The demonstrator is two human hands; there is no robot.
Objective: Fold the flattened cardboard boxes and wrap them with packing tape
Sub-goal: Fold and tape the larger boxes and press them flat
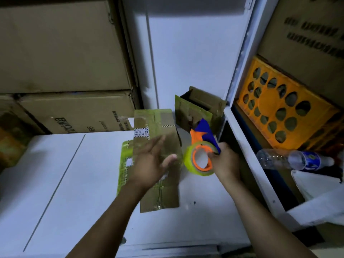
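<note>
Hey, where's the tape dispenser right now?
Head view, right of centre: the right hand grips the tape dispenser just right of the flattened cardboard box, in front of the small open box.

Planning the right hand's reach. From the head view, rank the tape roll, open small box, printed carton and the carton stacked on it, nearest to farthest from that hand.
1. Tape roll: on the tape dispenser that the right hand grips.
2. Open small box: just beyond the hand, by the wall.
3. Printed carton: back left.
4. Upper carton: stacked above it, farthest.
</note>
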